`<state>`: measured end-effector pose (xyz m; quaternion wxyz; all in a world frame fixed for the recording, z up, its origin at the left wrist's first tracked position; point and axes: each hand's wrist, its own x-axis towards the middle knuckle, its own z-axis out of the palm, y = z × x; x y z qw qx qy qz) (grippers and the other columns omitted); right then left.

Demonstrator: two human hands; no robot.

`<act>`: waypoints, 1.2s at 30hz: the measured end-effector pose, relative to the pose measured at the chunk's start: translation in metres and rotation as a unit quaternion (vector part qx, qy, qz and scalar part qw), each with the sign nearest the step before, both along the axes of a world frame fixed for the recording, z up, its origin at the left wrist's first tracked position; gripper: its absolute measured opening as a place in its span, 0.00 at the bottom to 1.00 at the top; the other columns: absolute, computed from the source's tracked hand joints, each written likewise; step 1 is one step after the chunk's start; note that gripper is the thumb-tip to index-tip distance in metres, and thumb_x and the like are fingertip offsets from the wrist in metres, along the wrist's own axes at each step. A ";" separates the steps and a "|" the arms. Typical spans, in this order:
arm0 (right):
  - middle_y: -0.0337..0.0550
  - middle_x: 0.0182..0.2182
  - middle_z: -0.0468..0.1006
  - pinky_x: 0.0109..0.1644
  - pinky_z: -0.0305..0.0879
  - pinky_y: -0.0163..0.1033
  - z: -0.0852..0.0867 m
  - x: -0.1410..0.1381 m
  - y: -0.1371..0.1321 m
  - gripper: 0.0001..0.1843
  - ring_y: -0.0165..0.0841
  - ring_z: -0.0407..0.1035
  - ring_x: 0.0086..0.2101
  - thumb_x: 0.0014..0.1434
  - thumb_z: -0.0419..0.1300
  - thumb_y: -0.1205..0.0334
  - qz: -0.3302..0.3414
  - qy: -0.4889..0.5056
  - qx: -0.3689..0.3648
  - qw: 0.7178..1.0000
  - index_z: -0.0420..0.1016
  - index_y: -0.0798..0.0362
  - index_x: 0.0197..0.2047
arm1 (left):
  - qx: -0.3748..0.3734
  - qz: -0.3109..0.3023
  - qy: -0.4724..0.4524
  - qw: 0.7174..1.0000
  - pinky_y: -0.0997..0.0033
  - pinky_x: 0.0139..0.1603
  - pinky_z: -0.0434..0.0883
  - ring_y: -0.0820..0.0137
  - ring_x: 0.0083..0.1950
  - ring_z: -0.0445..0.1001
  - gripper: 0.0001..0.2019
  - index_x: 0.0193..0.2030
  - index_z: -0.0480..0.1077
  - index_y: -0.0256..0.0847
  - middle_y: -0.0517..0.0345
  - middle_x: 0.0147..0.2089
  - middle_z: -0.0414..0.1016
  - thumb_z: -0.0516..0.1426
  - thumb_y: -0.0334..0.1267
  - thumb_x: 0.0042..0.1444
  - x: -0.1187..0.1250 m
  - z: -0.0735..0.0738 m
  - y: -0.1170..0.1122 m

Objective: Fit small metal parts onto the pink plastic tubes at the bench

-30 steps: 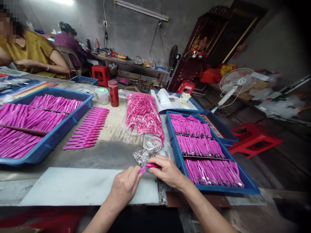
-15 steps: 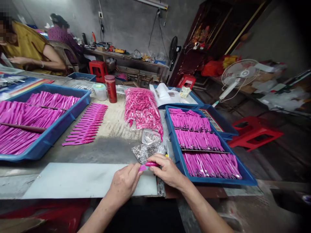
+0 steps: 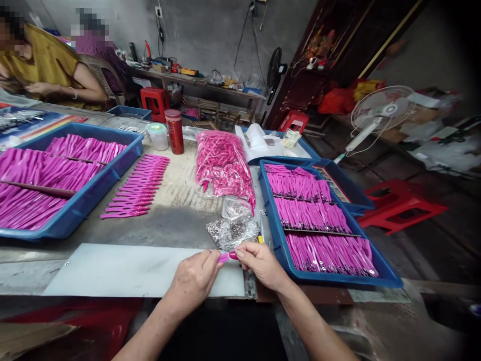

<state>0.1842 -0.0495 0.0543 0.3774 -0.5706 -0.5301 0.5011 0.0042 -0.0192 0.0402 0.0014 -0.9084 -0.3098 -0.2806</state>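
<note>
Above the near edge of a white board (image 3: 143, 268), my left hand (image 3: 195, 278) pinches a flat purple plastic piece (image 3: 224, 257), mostly hidden by the fingers. My right hand (image 3: 261, 263) grips a darker, glossy magenta plastic piece (image 3: 233, 255) between thumb and fingers. The two pieces meet or nearly meet end to end; I cannot tell whether they are joined. Just beyond the hands lies a clear plastic bag of small metal parts (image 3: 235, 231). A row of purple pieces with darker magenta ends (image 3: 137, 185) lies on the table, farther left.
Blue trays of purple pieces stand left (image 3: 128, 155) and right (image 3: 268, 220). A clear bag of magenta pieces (image 3: 225, 163) lies mid-table, near a red canister (image 3: 174, 133) and a lidded tub (image 3: 158, 138). A person in a yellow top (image 3: 52, 65) sits at the far left.
My right hand has shifted its grip, so less of the magenta piece shows. The left hand still holds the purple piece. The whole view has shifted slightly.
</note>
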 end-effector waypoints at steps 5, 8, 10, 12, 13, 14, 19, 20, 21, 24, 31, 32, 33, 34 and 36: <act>0.31 0.14 0.58 0.21 0.46 0.30 -0.002 -0.001 -0.001 0.20 0.22 0.49 0.17 0.52 0.53 0.48 0.018 0.025 -0.037 0.999 0.61 0.55 0.19 | -0.009 -0.019 0.016 1.000 0.75 0.23 0.62 0.73 0.23 0.65 0.08 0.38 0.63 0.37 0.59 0.25 0.65 0.45 0.34 0.58 0.000 -0.001 -0.003; 0.31 0.14 0.57 0.21 0.45 0.30 -0.002 -0.005 -0.002 0.20 0.22 0.49 0.17 0.51 0.53 0.48 0.028 0.018 -0.042 0.999 0.61 0.55 0.18 | -0.027 -0.027 0.027 0.999 0.75 0.23 0.61 0.73 0.23 0.64 0.08 0.34 0.63 0.38 0.60 0.24 0.64 0.45 0.33 0.58 0.001 -0.001 -0.004; 0.31 0.14 0.58 0.20 0.45 0.30 -0.001 -0.008 -0.003 0.20 0.22 0.48 0.17 0.51 0.53 0.47 0.024 0.017 -0.051 0.998 0.61 0.55 0.19 | -0.036 -0.032 0.032 0.998 0.75 0.23 0.61 0.74 0.23 0.64 0.08 0.33 0.63 0.38 0.61 0.24 0.63 0.45 0.33 0.58 0.002 -0.001 -0.006; 0.31 0.14 0.57 0.19 0.44 0.30 -0.001 -0.011 -0.003 0.21 0.21 0.48 0.17 0.51 0.53 0.46 0.014 0.018 -0.056 0.998 0.61 0.55 0.19 | -0.038 -0.034 0.033 0.998 0.75 0.23 0.60 0.74 0.23 0.64 0.08 0.33 0.63 0.38 0.61 0.23 0.63 0.45 0.33 0.58 0.002 -0.001 -0.006; 0.31 0.14 0.58 0.19 0.44 0.30 -0.001 -0.012 -0.004 0.21 0.21 0.48 0.17 0.51 0.52 0.46 0.012 0.020 -0.057 0.998 0.61 0.55 0.19 | -0.038 -0.034 0.033 0.998 0.76 0.23 0.60 0.74 0.23 0.64 0.08 0.33 0.63 0.38 0.61 0.23 0.63 0.45 0.33 0.58 0.003 -0.001 -0.006; 0.32 0.15 0.58 0.19 0.45 0.30 -0.002 -0.012 -0.004 0.21 0.21 0.48 0.17 0.52 0.52 0.46 0.012 0.024 -0.056 0.998 0.62 0.55 0.20 | -0.038 -0.033 0.032 0.998 0.76 0.23 0.60 0.74 0.23 0.64 0.08 0.34 0.63 0.38 0.61 0.23 0.63 0.44 0.33 0.58 0.002 0.000 -0.006; 0.36 0.24 0.68 0.29 0.58 0.31 -0.004 -0.007 -0.009 0.16 0.26 0.62 0.25 0.49 0.58 0.52 0.024 0.029 -0.013 0.999 0.68 0.55 0.36 | -0.051 -0.034 0.031 0.998 0.76 0.23 0.61 0.74 0.23 0.64 0.08 0.35 0.63 0.38 0.61 0.24 0.63 0.44 0.33 0.58 0.001 0.000 -0.005; 0.38 0.27 0.70 0.32 0.59 0.32 -0.003 -0.006 -0.009 0.15 0.27 0.63 0.28 0.49 0.59 0.54 0.034 0.004 0.008 0.999 0.69 0.55 0.37 | -0.053 -0.035 0.029 0.998 0.76 0.23 0.62 0.74 0.23 0.65 0.08 0.35 0.63 0.38 0.61 0.24 0.63 0.44 0.34 0.58 0.001 0.000 -0.005; 0.39 0.29 0.71 0.34 0.60 0.33 -0.002 -0.005 -0.010 0.13 0.28 0.64 0.30 0.50 0.59 0.56 0.044 -0.026 0.030 0.998 0.70 0.55 0.37 | -0.056 -0.037 0.028 0.997 0.76 0.24 0.62 0.74 0.23 0.65 0.08 0.36 0.63 0.38 0.61 0.24 0.64 0.44 0.34 0.58 0.000 0.000 -0.005; 0.40 0.29 0.73 0.36 0.60 0.33 0.002 -0.004 -0.011 0.09 0.29 0.66 0.32 0.53 0.56 0.59 0.067 -0.106 0.086 0.988 0.72 0.55 0.35 | -0.060 -0.042 0.029 0.997 0.76 0.24 0.62 0.75 0.24 0.65 0.08 0.36 0.63 0.38 0.61 0.24 0.64 0.44 0.35 0.58 0.000 0.001 -0.005; 0.41 0.31 0.75 0.38 0.62 0.33 0.003 -0.005 -0.012 0.09 0.30 0.68 0.33 0.55 0.55 0.60 0.091 -0.141 0.124 0.978 0.73 0.53 0.36 | -0.053 -0.050 0.036 0.997 0.76 0.23 0.61 0.75 0.23 0.64 0.08 0.36 0.63 0.38 0.61 0.24 0.63 0.44 0.34 0.58 -0.001 0.002 -0.007; 0.41 0.32 0.76 0.38 0.62 0.33 0.003 -0.005 -0.012 0.09 0.30 0.68 0.33 0.55 0.54 0.60 0.093 -0.143 0.127 0.977 0.73 0.53 0.37 | -0.050 -0.050 0.037 0.997 0.76 0.23 0.61 0.75 0.23 0.64 0.08 0.36 0.63 0.38 0.61 0.24 0.63 0.44 0.34 0.58 -0.001 0.002 -0.007; 0.41 0.32 0.76 0.38 0.62 0.33 0.002 -0.005 -0.012 0.09 0.30 0.68 0.33 0.55 0.54 0.60 0.094 -0.144 0.129 0.977 0.73 0.52 0.37 | -0.047 -0.049 0.038 0.997 0.76 0.23 0.61 0.75 0.22 0.64 0.08 0.37 0.63 0.38 0.61 0.24 0.63 0.44 0.34 0.58 -0.001 0.002 -0.007; 0.41 0.32 0.76 0.38 0.62 0.33 0.002 -0.005 -0.011 0.09 0.30 0.68 0.34 0.55 0.54 0.60 0.095 -0.145 0.131 0.976 0.73 0.52 0.37 | -0.045 -0.049 0.038 0.997 0.76 0.23 0.61 0.75 0.22 0.63 0.08 0.37 0.63 0.38 0.61 0.23 0.63 0.44 0.34 0.58 -0.001 0.002 -0.007; 0.41 0.32 0.76 0.39 0.63 0.33 0.002 -0.004 -0.011 0.10 0.30 0.68 0.34 0.55 0.54 0.60 0.097 -0.147 0.135 0.975 0.73 0.53 0.37 | -0.044 -0.049 0.038 0.997 0.76 0.23 0.61 0.75 0.22 0.63 0.08 0.36 0.63 0.39 0.61 0.24 0.63 0.44 0.34 0.58 -0.001 0.003 -0.007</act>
